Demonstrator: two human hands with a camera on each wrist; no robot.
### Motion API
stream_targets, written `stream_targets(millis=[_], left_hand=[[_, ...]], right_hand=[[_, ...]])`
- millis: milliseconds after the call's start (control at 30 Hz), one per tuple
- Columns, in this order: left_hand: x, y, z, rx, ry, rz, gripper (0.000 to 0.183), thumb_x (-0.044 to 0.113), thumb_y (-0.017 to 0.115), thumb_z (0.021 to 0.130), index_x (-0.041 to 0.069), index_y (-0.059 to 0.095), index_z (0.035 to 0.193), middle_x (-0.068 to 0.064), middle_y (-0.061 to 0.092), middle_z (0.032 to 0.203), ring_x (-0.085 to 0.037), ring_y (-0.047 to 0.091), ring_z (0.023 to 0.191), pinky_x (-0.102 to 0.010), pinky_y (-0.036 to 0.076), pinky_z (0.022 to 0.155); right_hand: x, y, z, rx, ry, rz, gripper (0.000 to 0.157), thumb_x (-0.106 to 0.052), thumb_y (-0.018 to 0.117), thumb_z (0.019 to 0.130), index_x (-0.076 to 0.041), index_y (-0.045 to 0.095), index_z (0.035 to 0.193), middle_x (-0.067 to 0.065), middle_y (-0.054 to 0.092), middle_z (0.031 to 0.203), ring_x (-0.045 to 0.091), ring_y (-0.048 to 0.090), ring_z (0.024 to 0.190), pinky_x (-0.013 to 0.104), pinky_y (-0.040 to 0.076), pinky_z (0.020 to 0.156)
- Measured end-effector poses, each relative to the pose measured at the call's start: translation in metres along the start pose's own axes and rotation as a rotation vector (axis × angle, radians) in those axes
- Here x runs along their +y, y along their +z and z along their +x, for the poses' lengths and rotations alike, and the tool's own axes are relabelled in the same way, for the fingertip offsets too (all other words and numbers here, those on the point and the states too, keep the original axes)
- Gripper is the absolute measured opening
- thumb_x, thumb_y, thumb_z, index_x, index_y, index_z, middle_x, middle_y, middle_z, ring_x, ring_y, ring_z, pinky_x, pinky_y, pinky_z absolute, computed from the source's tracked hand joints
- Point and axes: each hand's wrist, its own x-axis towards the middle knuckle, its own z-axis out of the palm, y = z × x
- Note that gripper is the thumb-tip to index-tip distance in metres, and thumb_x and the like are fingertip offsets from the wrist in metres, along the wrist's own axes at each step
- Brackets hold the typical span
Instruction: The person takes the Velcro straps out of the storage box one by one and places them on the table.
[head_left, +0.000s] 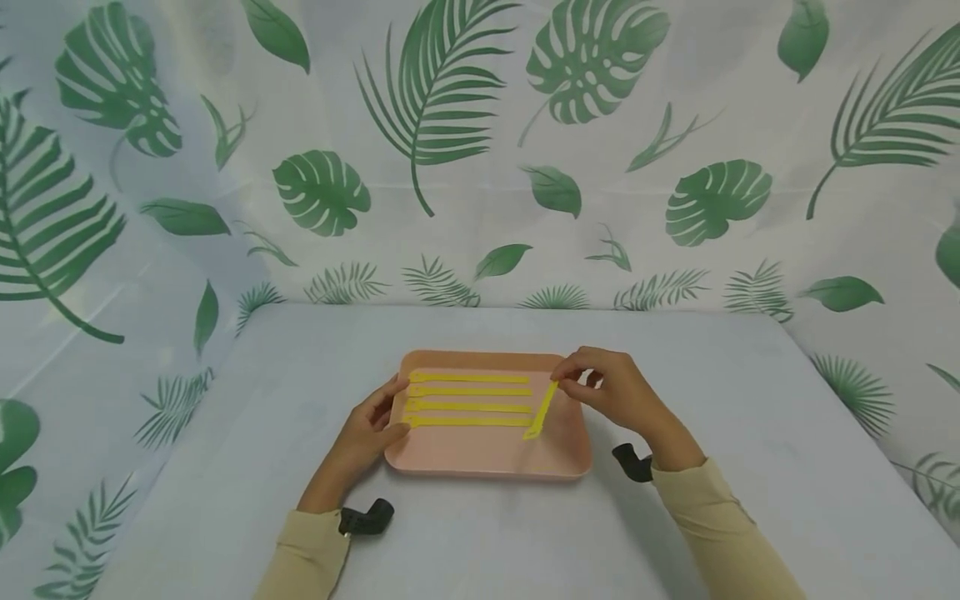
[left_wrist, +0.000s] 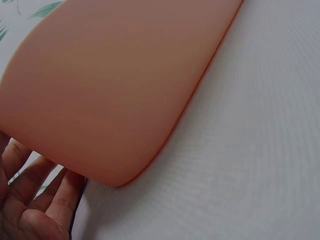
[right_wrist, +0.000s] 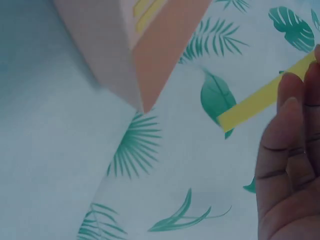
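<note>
A pink tray point(head_left: 487, 462) lies on the table, and several flat yellow cable ties point(head_left: 472, 407) are laid across it in parallel rows, heads to the left. My left hand point(head_left: 365, 429) holds the tray's left rim; in the left wrist view its fingers point(left_wrist: 65, 200) are at the tray's end. Over the tray's right side, my right hand point(head_left: 611, 387) pinches one more yellow cable tie point(head_left: 545, 408) near its upper end. That tie slants down, with its head low and left. In the right wrist view the thumb and fingers pinch the yellow strip point(right_wrist: 250, 105).
A white cloth point(head_left: 465, 542) covers the table around the tray. Behind and at both sides hangs a white curtain point(head_left: 480, 225) with green leaf prints. Black wrist-worn devices point(head_left: 367, 517) show at both sleeves.
</note>
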Motion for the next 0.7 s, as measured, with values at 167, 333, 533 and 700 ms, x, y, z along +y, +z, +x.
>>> stream_targets(millis=[167, 333, 533, 700], left_hand=[[-0.001, -0.001, 0.0, -0.024, 0.005, -0.006, 0.075, -0.012, 0.068, 0.092, -0.002, 0.044, 0.162, -0.017, 0.02, 0.179, -0.038, 0.025, 0.163, -0.037, 0.029, 0.128], [-0.001, -0.002, 0.001, -0.055, 0.015, -0.03, 0.076, -0.013, 0.067, 0.093, -0.005, 0.039, 0.163, -0.019, 0.016, 0.179, -0.038, 0.023, 0.163, -0.022, 0.031, 0.124], [0.002, -0.001, 0.0, -0.068, 0.013, -0.036, 0.076, -0.012, 0.067, 0.093, -0.005, 0.039, 0.163, -0.019, 0.015, 0.18, -0.038, 0.022, 0.163, -0.014, 0.032, 0.12], [0.003, -0.003, -0.002, -0.065, 0.005, -0.033, 0.078, -0.011, 0.068, 0.093, -0.003, 0.039, 0.164, -0.018, 0.015, 0.18, -0.037, 0.022, 0.164, -0.015, 0.032, 0.121]], right_hand=[[0.004, -0.009, -0.013, 0.109, 0.017, -0.018, 0.03, 0.02, 0.08, 0.082, -0.006, 0.081, 0.097, 0.003, 0.078, 0.091, 0.006, 0.065, 0.082, 0.021, 0.057, 0.066], [0.01, -0.018, -0.026, 0.169, 0.084, 0.002, 0.026, 0.018, 0.081, 0.083, -0.002, 0.083, 0.099, 0.011, 0.08, 0.095, 0.0, 0.067, 0.085, 0.014, 0.057, 0.07], [0.015, -0.032, -0.039, 0.105, 0.266, 0.163, 0.018, 0.014, 0.075, 0.092, 0.007, 0.079, 0.108, 0.017, 0.079, 0.101, 0.004, 0.07, 0.079, 0.019, 0.061, 0.069], [0.022, -0.04, -0.047, 0.03, 0.438, 0.343, 0.022, 0.01, 0.066, 0.1, 0.017, 0.071, 0.121, 0.003, 0.077, 0.107, 0.009, 0.071, 0.083, 0.027, 0.066, 0.073]])
